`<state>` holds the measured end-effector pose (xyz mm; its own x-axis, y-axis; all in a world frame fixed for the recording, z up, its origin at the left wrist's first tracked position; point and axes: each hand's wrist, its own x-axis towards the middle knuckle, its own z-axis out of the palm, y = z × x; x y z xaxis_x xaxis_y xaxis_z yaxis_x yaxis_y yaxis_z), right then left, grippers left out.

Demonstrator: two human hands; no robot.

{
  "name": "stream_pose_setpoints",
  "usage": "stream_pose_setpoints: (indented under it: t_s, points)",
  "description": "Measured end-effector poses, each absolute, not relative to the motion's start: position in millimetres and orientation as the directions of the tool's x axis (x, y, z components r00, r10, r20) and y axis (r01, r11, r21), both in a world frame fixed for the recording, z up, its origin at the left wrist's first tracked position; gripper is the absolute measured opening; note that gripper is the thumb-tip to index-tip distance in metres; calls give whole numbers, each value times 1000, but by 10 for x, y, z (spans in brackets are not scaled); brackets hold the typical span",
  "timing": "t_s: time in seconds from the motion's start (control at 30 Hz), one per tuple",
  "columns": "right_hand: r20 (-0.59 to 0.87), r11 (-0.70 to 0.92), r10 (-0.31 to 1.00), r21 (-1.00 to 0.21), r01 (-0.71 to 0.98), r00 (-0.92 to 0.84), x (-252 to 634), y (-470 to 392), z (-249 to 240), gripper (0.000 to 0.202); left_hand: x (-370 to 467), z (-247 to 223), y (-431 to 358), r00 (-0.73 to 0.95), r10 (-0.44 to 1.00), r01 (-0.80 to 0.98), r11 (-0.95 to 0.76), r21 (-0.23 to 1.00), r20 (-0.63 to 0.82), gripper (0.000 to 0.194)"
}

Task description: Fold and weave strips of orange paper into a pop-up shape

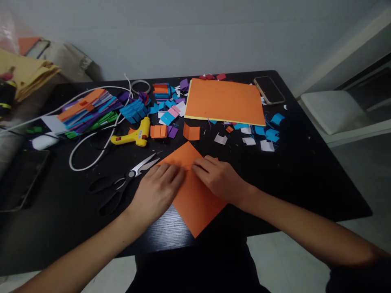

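Observation:
A square sheet of orange paper [197,205] lies on the table in front of me, turned so that one corner points at me. A crease or folded edge runs across its upper part. On the left of that line, my left hand [157,189] has its fingers curled and pressed onto the paper. Opposite it, my right hand [221,179] pinches at the same line, its fingertips close to the left ones. Both thumbs are mostly hidden. Scissors [130,177] with black handles lie beside my left hand, blades partly apart, their tips near the paper.
Behind the hands lie a yellow glue gun [134,134], a stack of orange sheets [226,99], a bundle of coloured strips [91,108] and scattered paper scraps. A white cable [73,150] loops at left. Phones lie at the right back [269,89] and left edge [23,179].

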<state>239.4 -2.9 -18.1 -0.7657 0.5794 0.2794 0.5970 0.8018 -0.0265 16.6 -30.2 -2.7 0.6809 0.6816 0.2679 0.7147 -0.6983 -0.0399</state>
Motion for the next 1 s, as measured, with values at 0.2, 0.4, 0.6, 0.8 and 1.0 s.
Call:
stream_pose_setpoints:
  t_s: [0.2,0.4,0.6,0.8,1.0]
  points:
    - [258,820,550,14,573,-794,2381,-86,-151,30,218,-51,-424,720,657,690,-710,-138,223,36]
    - [260,821,541,42,570,-799,2379,-171,-161,36,257,-89,-572,692,703,721,-666,-189,163,47]
    - [209,762,630,22,648,-748,2316,-273,-170,39,273,-104,-627,671,723,742,-650,-165,165,48]
    - [155,729,669,56,682,-727,2242,-296,-125,45,252,-112,-627,631,753,775,-621,-119,187,48]
    - [154,736,656,83,672,-739,2251,-295,-119,46,84,-132,-644,551,798,822,-569,5,245,36]
